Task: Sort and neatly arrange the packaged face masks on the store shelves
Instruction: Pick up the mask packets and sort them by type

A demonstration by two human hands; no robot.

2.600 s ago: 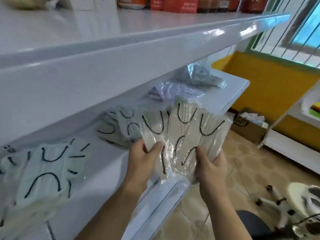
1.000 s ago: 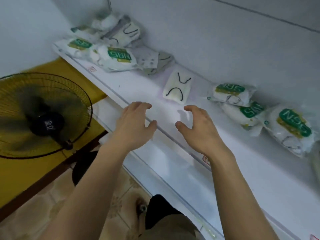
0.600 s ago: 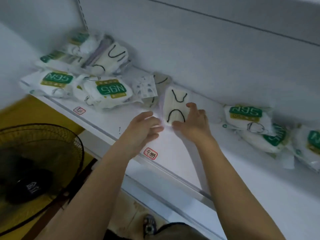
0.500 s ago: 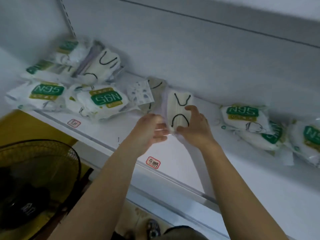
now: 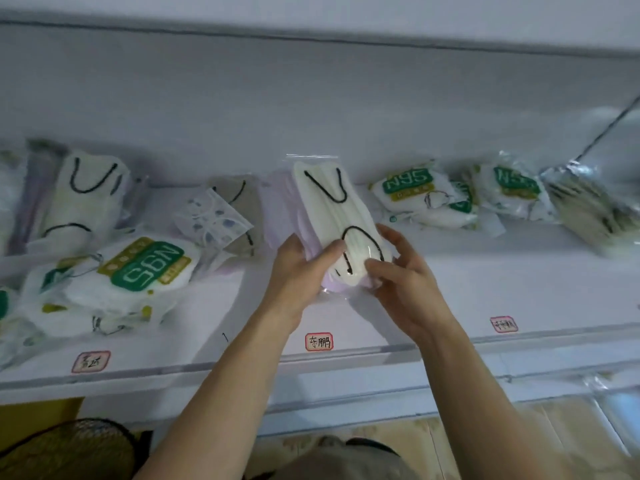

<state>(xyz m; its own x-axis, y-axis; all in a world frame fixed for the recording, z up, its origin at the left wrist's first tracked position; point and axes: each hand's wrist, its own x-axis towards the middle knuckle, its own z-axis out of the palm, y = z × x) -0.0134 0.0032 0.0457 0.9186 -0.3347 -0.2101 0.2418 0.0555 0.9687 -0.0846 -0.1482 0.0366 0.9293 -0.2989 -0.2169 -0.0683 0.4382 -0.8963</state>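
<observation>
Resting near the middle of a white store shelf point(image 5: 450, 299), a clear plastic packet of pale cream face masks point(image 5: 332, 216) with black ear loops is held at its near end by both hands, with a lilac mask packet point(image 5: 280, 209) beneath it. The left hand point(image 5: 298, 271) grips the packet's left edge, thumb curled over the top; the right hand point(image 5: 398, 275) pinches its near right corner between thumb and curled fingers. The shelf is smooth and glossy, backed by a plain grey-white panel, and its front edge carries small red-bordered price labels point(image 5: 319, 341) with handwritten characters. To the left lies a white bag printed N95 in green point(image 5: 145, 268), upside down to the viewer, beside a patterned mask packet point(image 5: 214, 220) and another cream packet with black loops point(image 5: 86, 199). To the right sit more green N95 bags point(image 5: 412, 192), then a blurred pile of clear packets point(image 5: 585, 209). Below the shelf are beige floor tiles point(image 5: 540, 427) and, at lower left, the dark wire guard of a fan point(image 5: 69, 448).
</observation>
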